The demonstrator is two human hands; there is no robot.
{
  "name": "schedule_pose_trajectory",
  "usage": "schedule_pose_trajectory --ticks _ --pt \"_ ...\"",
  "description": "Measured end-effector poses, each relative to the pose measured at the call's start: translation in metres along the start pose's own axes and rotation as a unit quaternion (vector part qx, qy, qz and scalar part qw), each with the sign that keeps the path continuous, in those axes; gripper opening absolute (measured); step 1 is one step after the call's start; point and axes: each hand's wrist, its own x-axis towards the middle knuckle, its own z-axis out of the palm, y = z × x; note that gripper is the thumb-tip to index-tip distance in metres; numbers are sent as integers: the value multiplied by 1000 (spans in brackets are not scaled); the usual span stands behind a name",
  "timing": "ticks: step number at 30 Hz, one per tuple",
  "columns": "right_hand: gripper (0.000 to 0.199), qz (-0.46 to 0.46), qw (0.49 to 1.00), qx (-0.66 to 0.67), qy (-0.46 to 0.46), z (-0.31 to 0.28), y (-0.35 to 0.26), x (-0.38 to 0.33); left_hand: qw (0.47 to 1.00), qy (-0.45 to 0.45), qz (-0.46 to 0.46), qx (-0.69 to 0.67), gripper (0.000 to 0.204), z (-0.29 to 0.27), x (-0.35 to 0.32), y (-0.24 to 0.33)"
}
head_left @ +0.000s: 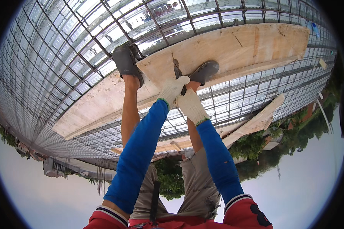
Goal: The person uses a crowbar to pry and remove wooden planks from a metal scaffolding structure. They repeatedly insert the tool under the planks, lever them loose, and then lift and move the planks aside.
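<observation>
My left hand (171,90), in a white knit glove, is closed around a dark, narrow metal hand tool (177,69). The tool's head lies over the pale plywood board (233,49), close to a thin nail (172,56) standing up from it. Just below, my right hand (192,106), gloved too, is closed at the lower end of the same tool. Its fingers are partly hidden, and the tool's exact kind is unclear. My right clog (205,71) rests on the board, and my left clog (127,65) is beside its left end.
A grid of steel rebar (80,42) spreads over shiny metal decking all around. A second plywood board (99,101) lies beneath the first at left. Bent nails (237,39) stick up from the upper board. A loose plank (256,118) lies at right, near green trees (252,147).
</observation>
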Motion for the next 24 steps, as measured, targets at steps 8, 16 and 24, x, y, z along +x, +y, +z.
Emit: schedule_pose_trajectory --ticks 8,16,24 --pt "9 194 754 626 -47 36 -55 -31 958 29 -20 284 38 -31 -29 53" --pt "48 33 992 -117 20 -55 -57 -27 960 -31 -24 -278 35 32 -10 -2" --pt "75 115 993 27 28 23 -21 -21 982 28 34 -183 39 -34 6 -33"
